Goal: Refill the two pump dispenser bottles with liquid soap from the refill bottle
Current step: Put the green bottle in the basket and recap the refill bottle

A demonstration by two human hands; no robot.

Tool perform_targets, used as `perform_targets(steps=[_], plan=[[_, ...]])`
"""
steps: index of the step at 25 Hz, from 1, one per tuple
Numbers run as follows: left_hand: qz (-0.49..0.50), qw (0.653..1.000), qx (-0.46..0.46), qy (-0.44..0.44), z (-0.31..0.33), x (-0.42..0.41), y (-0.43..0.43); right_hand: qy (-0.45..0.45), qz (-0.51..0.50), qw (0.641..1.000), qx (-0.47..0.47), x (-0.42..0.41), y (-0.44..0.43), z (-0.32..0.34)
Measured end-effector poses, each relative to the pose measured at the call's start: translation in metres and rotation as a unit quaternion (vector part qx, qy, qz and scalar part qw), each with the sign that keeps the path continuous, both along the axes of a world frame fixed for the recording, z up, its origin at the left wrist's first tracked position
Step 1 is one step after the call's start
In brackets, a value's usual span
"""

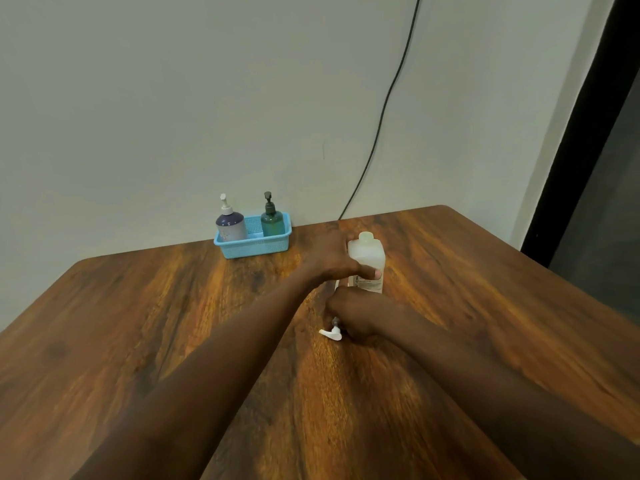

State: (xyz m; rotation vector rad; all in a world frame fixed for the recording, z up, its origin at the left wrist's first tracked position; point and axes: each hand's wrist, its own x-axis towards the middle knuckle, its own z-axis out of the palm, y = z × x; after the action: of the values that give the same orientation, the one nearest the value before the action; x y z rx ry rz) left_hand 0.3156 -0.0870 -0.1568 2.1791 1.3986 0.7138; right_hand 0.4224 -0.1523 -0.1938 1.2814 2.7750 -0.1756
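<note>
A white translucent refill bottle (367,254) stands upright on the wooden table (173,323), its neck open with no pump on it. My left hand (332,258) grips its side, thumb across the label. Just in front, my right hand (356,317) rests low on the table, closed on a white pump head (331,333) whose nozzle sticks out to the left. Two pump dispenser bottles stand in a blue basket (254,242) by the wall: a purple one with a white pump (230,221) on the left, a green one with a dark pump (272,218) on the right.
A black cable (384,109) runs down the wall behind the table's far edge. A dark door frame (581,133) stands at the right. The table's far right corner lies near it.
</note>
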Motion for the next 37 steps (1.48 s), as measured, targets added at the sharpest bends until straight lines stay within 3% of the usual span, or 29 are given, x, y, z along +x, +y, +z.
perform_targets(steps=[5,9,13,19,25,32,37], plan=[[0.047,0.994,0.035,-0.092,0.018,-0.008,-0.001,0.024,-0.004,1.000,0.008,0.005,0.006,-0.004],[0.100,0.973,0.104,-0.177,0.079,-0.042,-0.003,0.140,0.010,0.989,0.040,0.008,0.011,0.001],[0.131,0.975,0.129,-0.121,0.100,-0.092,-0.010,0.215,0.023,0.970,0.109,0.002,0.017,0.026],[0.181,0.975,0.095,-0.083,0.050,-0.149,-0.013,0.340,-0.004,0.930,0.139,-0.008,0.026,0.050],[0.171,0.984,-0.002,-0.050,0.021,-0.165,-0.016,0.516,-0.057,0.831,0.201,-0.026,0.032,0.087],[0.169,0.984,-0.035,-0.038,0.008,-0.157,-0.016,0.576,-0.060,0.795,0.179,-0.045,0.039,0.113],[0.163,0.985,-0.037,-0.030,0.012,-0.154,-0.018,0.637,-0.067,0.745,0.185,-0.043,0.042,0.131]])
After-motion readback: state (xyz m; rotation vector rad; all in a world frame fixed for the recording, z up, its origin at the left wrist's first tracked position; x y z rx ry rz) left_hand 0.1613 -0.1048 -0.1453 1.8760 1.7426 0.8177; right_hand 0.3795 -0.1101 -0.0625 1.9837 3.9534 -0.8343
